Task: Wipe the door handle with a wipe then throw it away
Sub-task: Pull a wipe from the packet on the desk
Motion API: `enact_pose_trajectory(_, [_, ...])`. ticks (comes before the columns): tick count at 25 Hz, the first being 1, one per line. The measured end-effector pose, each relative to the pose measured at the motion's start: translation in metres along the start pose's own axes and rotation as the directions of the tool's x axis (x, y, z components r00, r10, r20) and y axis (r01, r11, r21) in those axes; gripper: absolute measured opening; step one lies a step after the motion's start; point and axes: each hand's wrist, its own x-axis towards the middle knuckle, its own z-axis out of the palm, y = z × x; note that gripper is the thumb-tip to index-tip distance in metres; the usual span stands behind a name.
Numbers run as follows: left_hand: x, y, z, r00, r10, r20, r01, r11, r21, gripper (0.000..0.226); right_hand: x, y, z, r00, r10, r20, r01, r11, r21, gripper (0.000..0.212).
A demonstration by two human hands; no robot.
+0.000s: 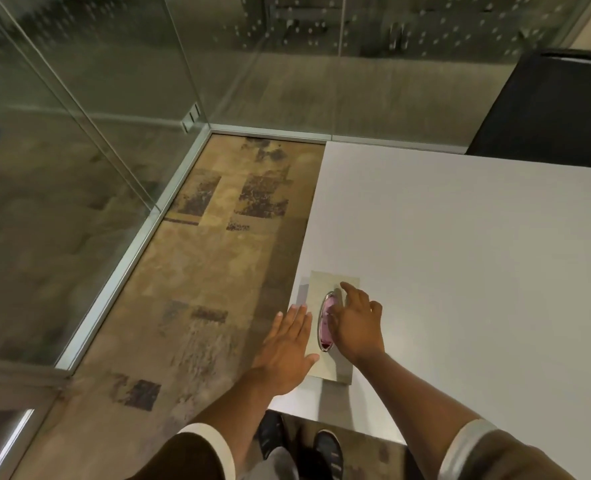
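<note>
The white surface (460,271) fills the right of the view, and near its left edge sits a pale wipe box (322,285) with an oval opening (328,320) showing pink inside. No door handle is in view, so the wiping is not yet begun; this looks like the fetch. The risk here: the box is light and close to the edge, so a sharp pull could drag it off onto the carpet, or bring out several wipes at once.

The left hand (287,351) lies flat on the near-left side of the box, fingers (296,315) straight and close together, likely steadying it. The right hand (354,323) arches over the opening from the right, fingers (351,294) loosely curled and slightly spread; whether they pinch a wipe I cannot tell.
</note>
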Motion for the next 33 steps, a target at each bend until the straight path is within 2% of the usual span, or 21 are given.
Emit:
enact_pose_trajectory(3, [0.002,-0.007,0.007,0.999,0.04,0.026,-0.039,0.999,-0.011,0.086,0.012,-0.006,0.002,0.997,0.026,0.073,-0.02,0.996,-0.089,0.03])
enact_pose_trajectory(10, [0.004,-0.013,0.016,0.997,0.077,-0.005,-0.077,0.997,-0.001,0.086,0.021,-0.019,0.003,0.986,0.094,0.14,-0.078,0.99,-0.118,0.037])
enact_pose_trajectory(18, [0.006,-0.015,0.018,0.996,0.079,0.027,-0.079,0.996,-0.029,0.087,0.027,-0.023,0.01,0.993,0.019,0.116,0.004,0.979,-0.202,0.041])
enact_pose_trajectory(21, [0.006,-0.014,0.018,0.997,0.075,0.03,-0.073,0.996,-0.055,0.086,0.025,-0.015,0.009,0.995,-0.019,0.098,0.036,0.984,-0.176,0.04])
enact_pose_trajectory(25, [0.006,-0.015,0.018,0.997,0.07,0.036,-0.068,0.996,-0.062,0.087,0.018,-0.008,0.004,0.995,0.095,0.035,-0.093,0.994,-0.061,0.036])
enact_pose_trajectory(28, [0.006,-0.014,0.018,0.997,0.067,0.037,-0.065,0.997,-0.051,0.088,0.011,0.0,0.001,0.988,0.143,0.062,-0.146,0.988,0.05,0.024])
enact_pose_trajectory(31, [0.006,-0.013,0.016,0.997,0.058,0.047,-0.056,0.997,-0.044,0.088,0.001,0.007,-0.006,0.983,0.184,0.03,-0.184,0.935,0.303,0.018])
enact_pose_trajectory(33, [0.005,-0.011,0.013,0.997,0.056,0.056,-0.053,0.997,-0.051,0.088,-0.008,0.01,-0.012,0.983,0.183,-0.032,-0.149,0.88,0.451,0.014])
